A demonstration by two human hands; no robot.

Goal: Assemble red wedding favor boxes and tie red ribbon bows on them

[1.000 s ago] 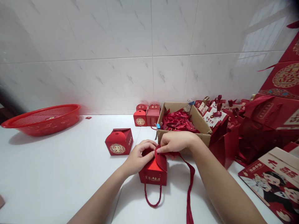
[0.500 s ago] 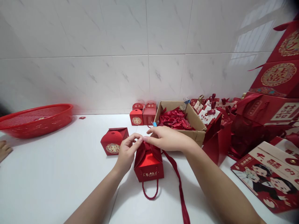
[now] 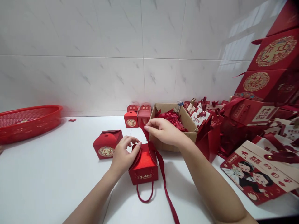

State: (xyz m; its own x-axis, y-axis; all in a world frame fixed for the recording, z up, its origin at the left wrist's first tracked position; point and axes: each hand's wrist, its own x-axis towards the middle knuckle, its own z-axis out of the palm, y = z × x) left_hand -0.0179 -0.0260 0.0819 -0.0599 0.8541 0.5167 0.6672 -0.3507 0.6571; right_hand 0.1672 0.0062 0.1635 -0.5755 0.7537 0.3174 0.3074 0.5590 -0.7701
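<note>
A small red gift box [image 3: 143,168] with gold lettering and a red cord loop at its front stands on the white table [image 3: 58,180]. My left hand [image 3: 123,154] pinches the box's left top flap, fingers closed on it. My right hand [image 3: 163,132] is raised above the box, pinching a dark red ribbon [image 3: 166,186] that rises from the box top. The ribbon's other part trails down the box's right side toward the near edge.
A closed red box [image 3: 106,144] sits left of my hands, two small red boxes [image 3: 136,116] by the tiled wall. A cardboard carton [image 3: 187,123] of red ribbons stands behind. Red bags and cartons [image 3: 257,112] crowd the right; a red basket [image 3: 25,123] at far left.
My right hand has lifted up and back, drawing the ribbon up out of the box top. The left hand moved to the left flap. The view drifted right.
</note>
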